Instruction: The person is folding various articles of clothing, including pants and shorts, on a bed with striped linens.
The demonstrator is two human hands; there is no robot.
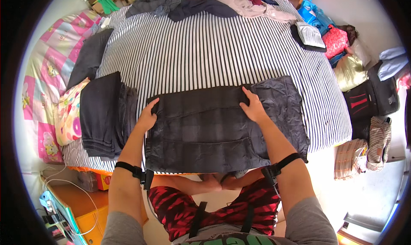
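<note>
A dark quilted padded garment (201, 131), looking like a puffer jacket or vest, lies folded into a wide rectangle on the near side of the bed. My left hand (148, 116) rests at its far left corner, fingers pointing away from me and thumb apart. On its far edge, right of the middle, lies my right hand (254, 107), with index finger and thumb spread. Both hands are open and touch the fabric; some fingertips are hard to make out. The wrinkled right part of the garment spreads beyond my right hand.
The bed has a striped sheet (205, 52). Folded dark trousers (100, 116) are stacked at left, near a pink patterned quilt (55, 69). Loose clothes (201, 9) lie along the far edge. Bags (359, 99) stand right of the bed; an orange-brown cabinet (81, 202) stands at lower left.
</note>
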